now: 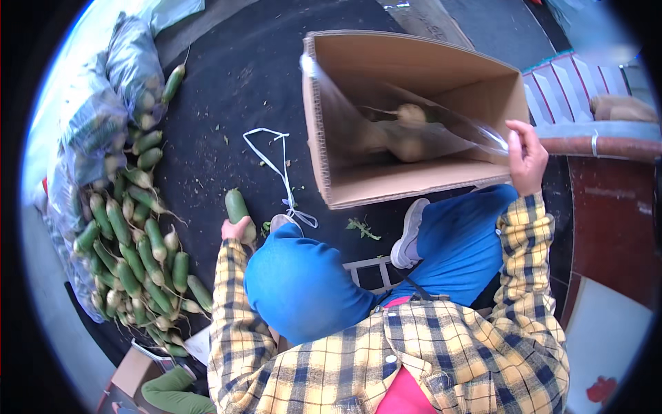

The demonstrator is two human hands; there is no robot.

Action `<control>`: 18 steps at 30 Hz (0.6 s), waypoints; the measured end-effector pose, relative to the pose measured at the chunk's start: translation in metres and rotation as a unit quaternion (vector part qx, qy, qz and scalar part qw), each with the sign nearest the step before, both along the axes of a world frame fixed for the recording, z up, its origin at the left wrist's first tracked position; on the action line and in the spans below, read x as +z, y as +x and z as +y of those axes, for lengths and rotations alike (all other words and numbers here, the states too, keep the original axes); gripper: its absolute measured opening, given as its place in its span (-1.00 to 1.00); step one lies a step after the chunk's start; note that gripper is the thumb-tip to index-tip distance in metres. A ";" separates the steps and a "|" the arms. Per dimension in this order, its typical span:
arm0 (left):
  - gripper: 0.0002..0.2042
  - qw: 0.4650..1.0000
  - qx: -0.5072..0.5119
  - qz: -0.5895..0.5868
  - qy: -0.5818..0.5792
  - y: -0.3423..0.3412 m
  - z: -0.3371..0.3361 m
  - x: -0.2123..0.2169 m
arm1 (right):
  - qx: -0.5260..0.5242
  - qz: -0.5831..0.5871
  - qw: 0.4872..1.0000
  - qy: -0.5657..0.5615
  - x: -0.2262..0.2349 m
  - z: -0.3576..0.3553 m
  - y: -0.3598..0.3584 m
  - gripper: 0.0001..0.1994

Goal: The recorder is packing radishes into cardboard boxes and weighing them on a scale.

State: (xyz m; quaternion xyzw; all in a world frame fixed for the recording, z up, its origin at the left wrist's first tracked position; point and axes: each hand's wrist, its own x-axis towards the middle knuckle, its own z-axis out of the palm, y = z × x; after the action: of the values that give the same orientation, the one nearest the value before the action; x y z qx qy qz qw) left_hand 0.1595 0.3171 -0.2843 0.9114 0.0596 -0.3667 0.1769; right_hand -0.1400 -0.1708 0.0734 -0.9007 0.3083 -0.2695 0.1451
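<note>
The left hand (235,229) sits between 8 and 9 o'clock from centre, closed in a grip, its fingers partly hidden; the left forearm (229,272) points to about 12 o'clock. The right hand (529,159), between 2 and 3 o'clock, is curled in a grip, the right forearm (526,238) also pointing toward 12 o'clock.
</note>
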 end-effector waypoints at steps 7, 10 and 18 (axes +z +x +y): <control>-0.61 0.906 0.136 -0.100 -0.388 -0.023 -0.003 0.117 | 0.024 0.006 1.000 -0.001 -0.015 -0.007 -0.021 -0.73; -0.61 0.852 0.110 -0.214 -0.466 -0.016 -0.016 0.239 | 0.063 -0.032 0.988 0.134 -0.008 -0.007 -0.019 -0.74; -0.45 0.800 -0.252 -0.354 -0.414 -0.076 -0.147 0.460 | 0.232 -0.315 0.719 0.575 -0.025 -0.026 -0.024 -0.69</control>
State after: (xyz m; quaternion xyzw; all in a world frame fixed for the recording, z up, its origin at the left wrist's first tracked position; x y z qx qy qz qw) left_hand 0.0835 0.1703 0.1760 0.8007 -0.3963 -0.0395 0.4475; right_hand -0.1636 -0.1964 0.0482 -0.5510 0.1222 -0.2663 0.7814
